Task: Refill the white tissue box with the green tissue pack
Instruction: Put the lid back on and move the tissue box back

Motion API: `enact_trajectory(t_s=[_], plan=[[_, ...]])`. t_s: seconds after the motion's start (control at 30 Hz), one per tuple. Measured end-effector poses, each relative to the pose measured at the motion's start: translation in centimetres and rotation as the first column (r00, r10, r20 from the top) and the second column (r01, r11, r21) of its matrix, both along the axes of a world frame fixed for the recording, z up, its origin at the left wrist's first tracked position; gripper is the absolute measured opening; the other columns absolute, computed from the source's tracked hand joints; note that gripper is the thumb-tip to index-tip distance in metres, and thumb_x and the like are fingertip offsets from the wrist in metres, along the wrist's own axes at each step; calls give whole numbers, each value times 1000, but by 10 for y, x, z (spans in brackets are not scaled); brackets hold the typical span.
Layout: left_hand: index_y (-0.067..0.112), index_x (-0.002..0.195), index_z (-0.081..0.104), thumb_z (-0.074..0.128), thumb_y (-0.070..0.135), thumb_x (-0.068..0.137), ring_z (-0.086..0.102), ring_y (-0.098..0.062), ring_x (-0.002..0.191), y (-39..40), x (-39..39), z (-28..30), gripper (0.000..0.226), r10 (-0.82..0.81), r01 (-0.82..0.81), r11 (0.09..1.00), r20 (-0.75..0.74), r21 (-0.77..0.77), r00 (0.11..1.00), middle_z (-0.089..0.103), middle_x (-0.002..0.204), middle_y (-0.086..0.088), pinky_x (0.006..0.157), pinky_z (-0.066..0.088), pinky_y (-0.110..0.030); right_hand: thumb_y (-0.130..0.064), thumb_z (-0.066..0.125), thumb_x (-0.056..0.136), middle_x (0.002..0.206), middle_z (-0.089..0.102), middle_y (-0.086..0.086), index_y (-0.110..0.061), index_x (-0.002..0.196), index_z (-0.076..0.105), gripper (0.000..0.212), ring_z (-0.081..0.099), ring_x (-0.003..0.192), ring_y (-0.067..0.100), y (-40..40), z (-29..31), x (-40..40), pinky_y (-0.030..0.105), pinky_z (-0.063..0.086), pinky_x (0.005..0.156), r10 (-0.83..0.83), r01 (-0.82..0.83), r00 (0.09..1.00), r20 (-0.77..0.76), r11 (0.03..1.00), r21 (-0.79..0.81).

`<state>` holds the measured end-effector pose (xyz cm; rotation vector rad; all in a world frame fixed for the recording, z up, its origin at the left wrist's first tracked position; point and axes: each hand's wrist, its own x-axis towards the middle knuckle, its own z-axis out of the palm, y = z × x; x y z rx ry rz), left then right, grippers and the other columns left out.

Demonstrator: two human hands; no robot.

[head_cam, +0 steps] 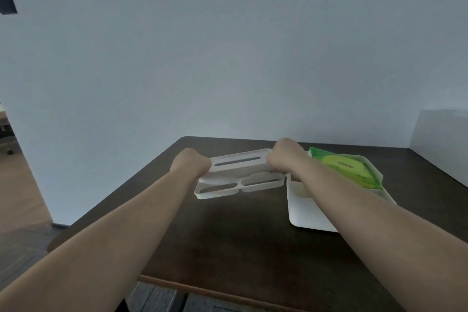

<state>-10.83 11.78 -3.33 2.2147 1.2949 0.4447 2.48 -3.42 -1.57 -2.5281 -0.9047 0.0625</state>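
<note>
A white tissue box lid (240,170) with a long slot is held a little above the dark table, tilted toward me. My left hand (191,163) grips its left end and my right hand (286,156) grips its right end. A second flat white part (239,186) with two oval cut-outs sits just under the lid; whether it is joined to it I cannot tell. To the right lies the open white box base (307,210). The green tissue pack (347,167) rests in its far half, partly hidden by my right forearm.
The dark brown table (240,240) stands against a pale wall, with its front edge near me. A white box-like object (443,144) stands at the table's far right. Wooden floor shows on the left past the table.
</note>
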Motion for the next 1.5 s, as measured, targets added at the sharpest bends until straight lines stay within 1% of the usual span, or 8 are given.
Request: enact_trajectory(t_s=[0.13, 0.27, 0.43, 0.63, 0.93, 1.07, 1.3, 1.5], plan=[[9, 56, 39, 44, 4, 79, 37, -21, 48, -22, 22, 25, 24, -45, 40, 997, 66, 72, 997, 42, 53, -5, 47, 26, -23, -5, 48, 83, 60, 44, 7, -5, 62, 50, 21, 48, 74, 29, -32, 22, 20, 25, 34, 59, -74, 68, 996, 42, 988, 140], [10, 55, 39, 46, 7, 78, 40, -25, 51, -50, 45, 49, 24, -108, 95, 991, 142, 92, 984, 45, 55, -7, 49, 30, -24, -6, 51, 80, 77, 54, 12, -1, 88, 69, 20, 52, 76, 31, -67, 39, 44, 26, 37, 67, -163, 137, 983, 86, 960, 243], [11, 59, 35, 43, 6, 76, 34, -23, 51, -89, 79, 58, 20, -189, 182, 982, 136, 59, 973, 48, 69, -10, 49, 28, -24, -7, 53, 80, 80, 56, 14, 0, 89, 70, 20, 60, 83, 33, -114, 30, 74, 26, 39, 69, -269, 249, 961, 67, 942, 224], [11, 56, 35, 43, 4, 78, 35, -22, 48, -123, 115, 41, 24, -260, 258, 966, 96, 35, 961, 54, 69, -11, 48, 28, -21, -7, 52, 79, 56, 45, 5, -5, 67, 55, 13, 48, 62, 27, -159, 6, 92, 24, 28, 46, -312, 305, 950, 7, 934, 186], [11, 59, 42, 45, 8, 79, 52, -26, 58, -124, 134, 13, 20, -289, 282, 956, 85, 82, 954, 55, 58, -6, 50, 33, -21, -1, 44, 77, 52, 40, 4, -11, 52, 39, 27, 34, 46, 19, -171, -15, 105, 25, 23, 43, -300, 303, 953, -43, 939, 162], [15, 57, 40, 48, 12, 85, 37, -22, 54, -117, 137, 1, 29, -282, 268, 944, 47, 194, 958, 40, 56, -1, 47, 25, -22, -3, 45, 80, 54, 40, 4, -11, 53, 38, 29, 34, 46, 19, -167, -26, 108, 26, 23, 44, -312, 315, 949, -46, 937, 152], [13, 66, 49, 45, 1, 77, 31, -20, 50, -117, 142, -7, 17, -290, 284, 937, 0, 205, 957, 43, 62, -4, 46, 24, -22, -3, 46, 80, 55, 37, 2, -14, 54, 36, 30, 32, 48, 18, -164, -29, 109, 27, 21, 44, -343, 343, 939, -34, 922, 179], [16, 51, 25, 42, -2, 78, 18, -19, 47, -111, 137, -9, 36, -278, 267, 942, 30, 202, 960, 23, 51, 0, 45, 15, -22, -1, 46, 81, 53, 32, 3, -13, 52, 33, 34, 28, 47, 18, -153, -30, 104, 27, 20, 44, -348, 345, 937, -14, 922, 173]])
